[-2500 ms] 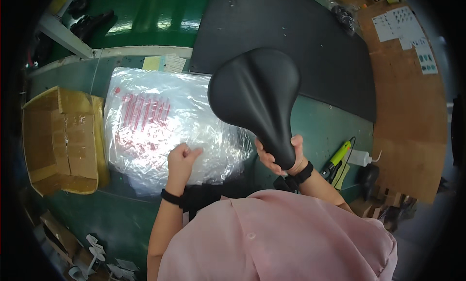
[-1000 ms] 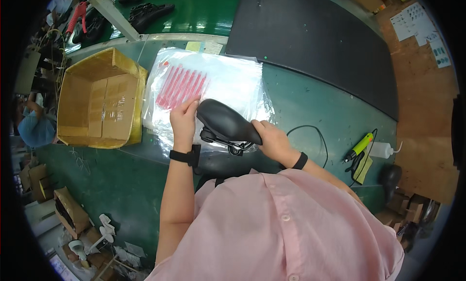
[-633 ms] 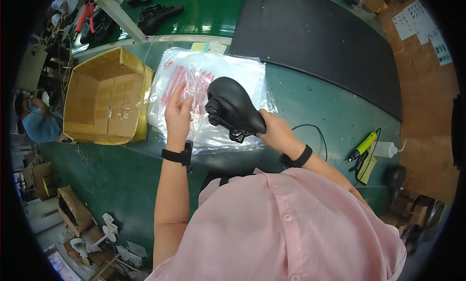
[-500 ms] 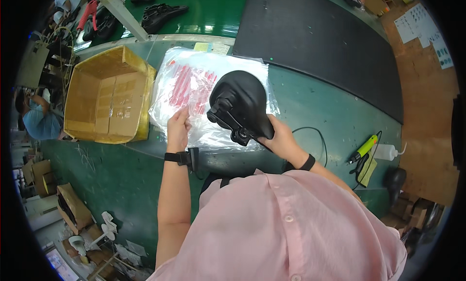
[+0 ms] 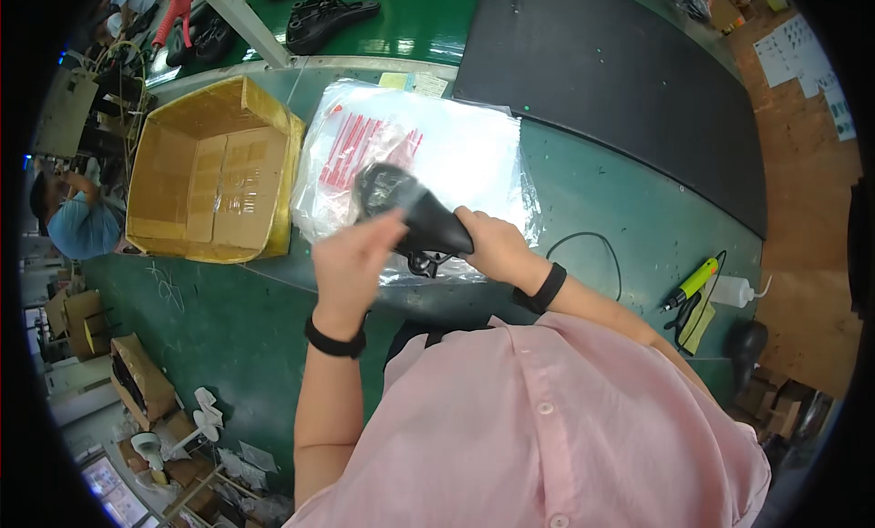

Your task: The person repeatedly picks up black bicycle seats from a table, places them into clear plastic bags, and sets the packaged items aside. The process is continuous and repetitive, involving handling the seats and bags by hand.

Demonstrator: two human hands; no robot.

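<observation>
Green bench (image 5: 583, 186), black saddle (image 5: 436, 225) over clear bags (image 5: 478, 150) near twelve o'clock, likely firm, slick, lightish; grip its four-o'clock nose, where right hand (image 5: 499, 246) pinches; left hand (image 5: 351, 266) at eight, fingers blurred, can't tell.

I see a loose, pale pink shirt (image 5: 465, 428) with light round buttons (image 5: 545, 408) down its front. The left hand (image 5: 346, 266) is bare, a black wristband (image 5: 335, 339) behind it; the right hand (image 5: 497, 244), also bare, has a matching black strap (image 5: 547, 287).
</observation>
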